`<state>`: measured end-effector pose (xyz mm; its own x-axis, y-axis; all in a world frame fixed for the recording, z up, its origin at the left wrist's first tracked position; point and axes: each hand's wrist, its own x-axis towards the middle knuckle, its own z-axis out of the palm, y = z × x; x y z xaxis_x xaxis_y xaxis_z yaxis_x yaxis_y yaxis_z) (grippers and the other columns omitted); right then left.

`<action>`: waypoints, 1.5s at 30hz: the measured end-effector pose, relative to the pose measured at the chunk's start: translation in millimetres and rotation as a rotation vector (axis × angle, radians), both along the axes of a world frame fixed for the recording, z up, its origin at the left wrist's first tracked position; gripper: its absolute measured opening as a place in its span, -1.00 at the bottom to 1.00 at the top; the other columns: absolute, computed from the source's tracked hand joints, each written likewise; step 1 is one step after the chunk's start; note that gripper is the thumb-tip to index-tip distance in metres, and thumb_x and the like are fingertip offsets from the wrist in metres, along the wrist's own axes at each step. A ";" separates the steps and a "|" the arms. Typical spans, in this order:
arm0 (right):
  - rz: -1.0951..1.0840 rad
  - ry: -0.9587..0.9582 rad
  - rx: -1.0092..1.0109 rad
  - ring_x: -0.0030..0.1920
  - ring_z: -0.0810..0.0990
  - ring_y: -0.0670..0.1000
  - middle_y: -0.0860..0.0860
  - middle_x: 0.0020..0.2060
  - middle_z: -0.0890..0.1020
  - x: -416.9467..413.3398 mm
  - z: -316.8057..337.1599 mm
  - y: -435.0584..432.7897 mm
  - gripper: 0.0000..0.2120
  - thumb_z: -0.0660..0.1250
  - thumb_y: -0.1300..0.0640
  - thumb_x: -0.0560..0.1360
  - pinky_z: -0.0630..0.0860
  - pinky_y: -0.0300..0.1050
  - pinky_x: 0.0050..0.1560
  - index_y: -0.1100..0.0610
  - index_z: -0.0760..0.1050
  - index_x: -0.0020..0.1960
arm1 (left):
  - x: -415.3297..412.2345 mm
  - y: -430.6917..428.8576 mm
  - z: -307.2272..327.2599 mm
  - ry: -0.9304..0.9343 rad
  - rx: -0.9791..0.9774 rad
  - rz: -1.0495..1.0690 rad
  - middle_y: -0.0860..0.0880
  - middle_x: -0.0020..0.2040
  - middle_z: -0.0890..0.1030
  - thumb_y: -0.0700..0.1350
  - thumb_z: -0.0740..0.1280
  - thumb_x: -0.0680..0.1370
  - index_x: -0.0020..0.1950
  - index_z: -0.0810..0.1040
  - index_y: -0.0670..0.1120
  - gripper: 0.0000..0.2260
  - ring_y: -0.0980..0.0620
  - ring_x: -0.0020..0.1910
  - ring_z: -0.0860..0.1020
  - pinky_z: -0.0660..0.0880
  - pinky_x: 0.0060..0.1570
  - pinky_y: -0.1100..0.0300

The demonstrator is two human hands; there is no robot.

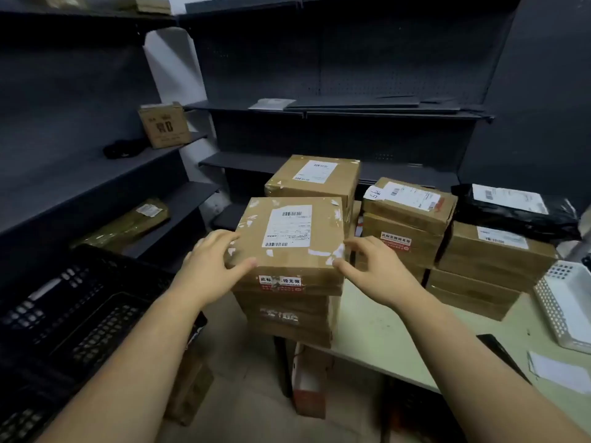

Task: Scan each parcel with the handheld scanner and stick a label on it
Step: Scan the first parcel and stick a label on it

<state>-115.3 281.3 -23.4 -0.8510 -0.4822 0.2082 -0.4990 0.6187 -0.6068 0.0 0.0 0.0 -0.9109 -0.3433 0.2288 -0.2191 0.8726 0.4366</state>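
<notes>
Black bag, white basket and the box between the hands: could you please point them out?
Black bag (511, 223), head view, front side.
White basket (551, 310), head view, left wall.
Box (287, 260), head view, cardboard top.

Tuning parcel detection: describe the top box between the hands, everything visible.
Top parcel: flat square brown cardboard box, white barcoded shipping label on top, torn white sticker scraps, red-and-white sticker on its front side. Lies level atop a stack of boxes. Left hand grips its near-left corner; right hand holds its right edge.
</notes>
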 end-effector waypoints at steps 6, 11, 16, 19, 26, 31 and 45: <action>-0.118 -0.083 -0.003 0.29 0.44 -0.04 -0.03 0.28 0.48 -2.1 -13.4 -25.0 -0.37 0.35 -0.21 0.49 0.35 -0.20 0.25 0.07 0.38 0.46 | -12.5 -29.9 -23.9 -0.102 0.097 0.046 0.02 0.49 0.31 0.26 0.36 0.49 0.52 0.28 -0.03 -0.30 -0.04 0.45 0.30 0.32 0.38 -0.02; -0.158 -0.187 -0.021 0.18 0.39 -0.08 -0.08 0.15 0.42 -3.0 -16.1 -38.4 -0.31 0.47 -0.17 0.43 0.34 -0.18 0.17 0.05 0.33 0.45 | -16.0 -43.5 -43.0 -0.108 0.297 0.019 0.05 0.31 0.44 0.17 0.44 0.47 0.48 0.37 -0.02 -0.36 0.04 0.27 0.43 0.37 0.20 0.15; -0.097 -0.296 -0.126 0.20 0.52 -0.06 -0.12 0.16 0.56 -4.9 -29.2 -39.8 -0.44 0.50 -0.23 0.34 0.50 -0.07 0.20 -0.14 0.48 0.29 | -20.7 -45.0 -52.7 -0.014 0.430 0.009 0.09 0.19 0.43 0.04 0.49 0.47 0.46 0.41 0.00 -0.42 0.14 0.10 0.39 0.30 0.05 0.28; -0.124 -0.256 -0.147 0.20 0.44 -0.06 -0.10 0.14 0.48 -0.5 -34.3 -37.7 -0.43 0.52 -0.16 0.37 0.43 -0.09 0.23 -0.13 0.44 0.33 | -18.2 -41.1 -55.3 0.040 0.466 0.022 0.07 0.22 0.44 0.00 0.51 0.46 0.44 0.43 -0.02 -0.43 0.12 0.12 0.40 0.31 0.09 0.25; -0.109 -0.188 -0.312 0.26 0.38 -0.12 -0.12 0.22 0.42 17.5 -34.1 0.1 -0.33 0.54 -0.02 0.39 0.36 -0.16 0.27 -0.22 0.34 0.42 | -1.0 -1.8 -40.2 0.188 0.497 -0.002 0.14 0.23 0.43 -0.06 0.54 0.43 0.44 0.44 0.01 -0.40 0.26 0.07 0.45 0.43 0.07 0.37; -0.140 -0.152 -0.361 0.28 0.34 -0.19 -0.25 0.18 0.39 32.8 -27.5 78.8 -0.38 0.54 0.01 0.39 0.27 -0.39 0.14 -0.37 0.31 0.28 | -4.3 72.1 -37.9 0.209 0.506 -0.050 0.16 0.29 0.43 0.01 0.56 0.40 0.46 0.43 0.04 -0.35 0.15 0.14 0.48 0.40 0.04 0.34; -0.330 -0.255 -0.328 0.24 0.48 -0.01 -0.27 0.15 0.43 43.1 -93.7 267.7 -0.34 0.55 -0.16 0.33 0.47 0.03 0.24 -0.28 0.34 0.34 | -35.5 247.8 -112.5 0.037 0.530 -0.184 0.09 0.25 0.48 0.01 0.59 0.37 0.43 0.47 -0.08 -0.33 0.09 0.16 0.51 0.51 0.21 0.09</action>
